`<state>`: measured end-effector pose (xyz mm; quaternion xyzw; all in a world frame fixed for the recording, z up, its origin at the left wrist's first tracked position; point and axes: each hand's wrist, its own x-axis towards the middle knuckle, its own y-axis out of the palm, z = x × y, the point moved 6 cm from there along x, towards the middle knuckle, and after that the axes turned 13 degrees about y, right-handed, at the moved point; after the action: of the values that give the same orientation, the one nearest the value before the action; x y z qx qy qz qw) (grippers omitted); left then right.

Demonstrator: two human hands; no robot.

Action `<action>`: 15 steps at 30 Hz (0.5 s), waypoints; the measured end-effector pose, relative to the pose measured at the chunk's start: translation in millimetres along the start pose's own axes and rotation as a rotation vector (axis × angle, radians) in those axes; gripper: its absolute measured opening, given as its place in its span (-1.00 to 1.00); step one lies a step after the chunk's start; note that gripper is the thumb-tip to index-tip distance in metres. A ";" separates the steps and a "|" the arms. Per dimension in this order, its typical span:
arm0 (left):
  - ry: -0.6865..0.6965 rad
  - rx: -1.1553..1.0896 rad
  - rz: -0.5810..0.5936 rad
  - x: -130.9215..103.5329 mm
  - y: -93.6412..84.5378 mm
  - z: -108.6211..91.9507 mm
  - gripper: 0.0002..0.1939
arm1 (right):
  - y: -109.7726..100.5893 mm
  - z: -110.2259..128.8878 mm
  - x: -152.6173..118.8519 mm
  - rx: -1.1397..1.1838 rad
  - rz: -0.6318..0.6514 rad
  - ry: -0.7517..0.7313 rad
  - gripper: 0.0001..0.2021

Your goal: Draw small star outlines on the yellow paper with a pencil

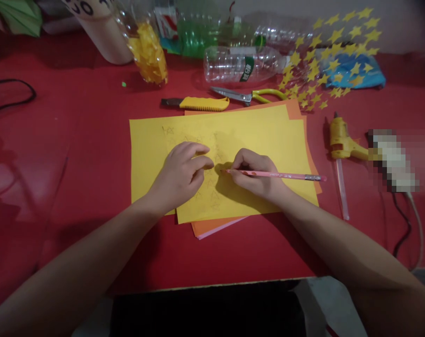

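My right hand (256, 173) grips a pink pencil (282, 175), its tip close to the yellow paper (240, 133) and its eraser end pointing right. On the left side of the sheet, my left hand (186, 173) rests with its fingers slightly curled and apart, holding nothing. Rows of small pencilled stars (214, 182) run down the paper between the two hands, and another drawn star (169, 130) is near the upper left. Orange sheets (205, 228) and a pink edge stick out from under the yellow paper.
Behind the paper lie a yellow box cutter (205, 103) and scissors (245, 97) with yellow handles. Plastic bottles (240, 65) line the back, beside many cut-out yellow stars (313, 70). To the right are a yellow glue gun (340, 138) and a blurred-out power strip (394, 161) with cords.
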<state>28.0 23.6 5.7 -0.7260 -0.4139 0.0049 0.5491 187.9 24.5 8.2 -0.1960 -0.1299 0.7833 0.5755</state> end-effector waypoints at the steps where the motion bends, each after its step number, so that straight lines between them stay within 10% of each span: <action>1: -0.002 0.001 0.000 -0.1 0.0 0.2 -0.76 | 0.4 0.1 0.1 0.001 0.004 -0.004 -0.82; 15: 0.009 0.006 -0.011 0.6 -0.4 -0.8 -0.76 | 5.0 -2.2 -0.7 -0.023 0.021 0.001 -0.85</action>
<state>28.6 23.4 6.6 -0.7222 -0.4153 -0.0001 0.5532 184.9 22.3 4.3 -0.2042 -0.1365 0.7877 0.5650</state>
